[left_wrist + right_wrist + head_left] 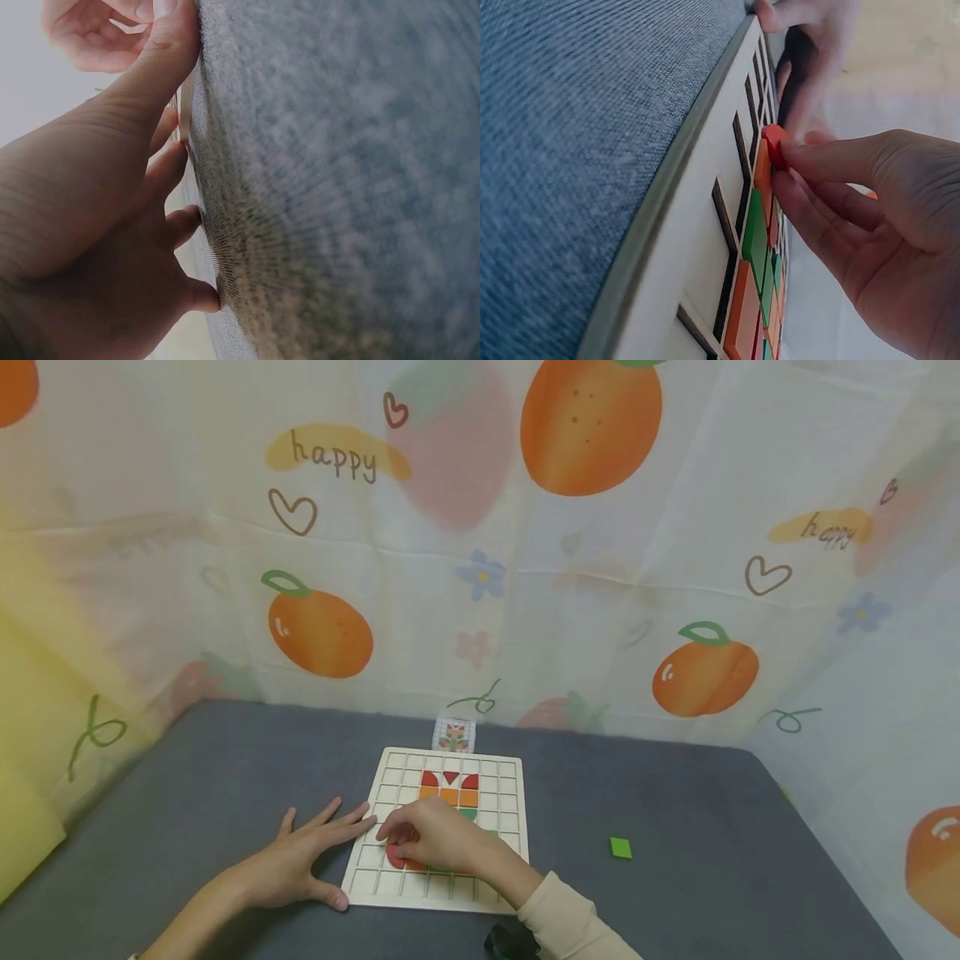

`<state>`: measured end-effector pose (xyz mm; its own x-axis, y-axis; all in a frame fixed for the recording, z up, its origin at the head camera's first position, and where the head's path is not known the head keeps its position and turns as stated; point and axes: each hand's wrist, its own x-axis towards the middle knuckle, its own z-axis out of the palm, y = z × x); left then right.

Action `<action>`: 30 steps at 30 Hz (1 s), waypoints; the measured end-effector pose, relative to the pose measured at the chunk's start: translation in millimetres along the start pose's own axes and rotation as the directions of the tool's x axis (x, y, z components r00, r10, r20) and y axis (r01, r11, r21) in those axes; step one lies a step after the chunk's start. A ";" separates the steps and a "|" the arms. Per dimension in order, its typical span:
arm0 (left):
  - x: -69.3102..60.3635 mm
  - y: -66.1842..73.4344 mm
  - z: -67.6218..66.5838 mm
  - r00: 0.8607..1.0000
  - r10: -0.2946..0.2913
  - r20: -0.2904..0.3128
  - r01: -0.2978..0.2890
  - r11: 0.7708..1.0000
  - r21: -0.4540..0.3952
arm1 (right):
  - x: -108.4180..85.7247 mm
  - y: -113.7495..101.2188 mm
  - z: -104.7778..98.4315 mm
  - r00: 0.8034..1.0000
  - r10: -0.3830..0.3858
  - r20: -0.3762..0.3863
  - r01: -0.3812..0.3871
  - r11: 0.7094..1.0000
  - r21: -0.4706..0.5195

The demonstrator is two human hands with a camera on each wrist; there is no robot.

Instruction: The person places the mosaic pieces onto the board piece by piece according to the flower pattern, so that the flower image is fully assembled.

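Note:
A pale wooden grid board [375, 883] lies on the grey cloth, with red, orange and green tiles set in its squares. My right hand [442, 839] reaches over the board and pinches a red rounded tile [775, 145] between thumb and fingers, beside an orange tile [763, 171] near the lower left of the pattern. My left hand [300, 856] lies with fingers spread at the board's left edge, its thumb near the lower left corner. Under my right hand, part of the pattern is hidden.
A small picture card [454, 735] with a flower pattern lies behind the board. To the right, a lone green square tile [620, 848] rests on the cloth [690, 827]. A dark object [510, 942] sits by my right sleeve. A fruit-print curtain [600, 610] hangs behind.

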<state>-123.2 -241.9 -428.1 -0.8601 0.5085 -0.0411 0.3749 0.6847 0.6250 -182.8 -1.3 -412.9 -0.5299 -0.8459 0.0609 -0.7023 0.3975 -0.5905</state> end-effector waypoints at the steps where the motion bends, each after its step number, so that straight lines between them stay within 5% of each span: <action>1: -0.4 0.0 -0.1 1.000 0.000 -0.001 0.000 1.000 0.000 | 0.4 -0.2 0.6 1.000 -0.001 -0.004 0.001 1.000 -0.008; 8: 0.2 0.9 -0.5 1.000 0.005 0.000 -0.005 1.000 -0.011 | 1.9 -1.4 3.6 0.999 0.022 -0.031 -0.024 0.997 -0.075; 30: -0.5 -0.9 0.1 1.000 -0.017 0.007 0.017 1.000 -0.016 | -0.7 -0.3 3.3 0.999 0.010 -0.050 -0.013 0.999 -0.051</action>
<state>-123.1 -242.7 -428.7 -0.8639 0.5005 -0.0565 0.3549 0.6845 0.6368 -180.6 -2.0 -415.4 -0.5603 -0.8229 0.0949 -0.7188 0.4260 -0.5494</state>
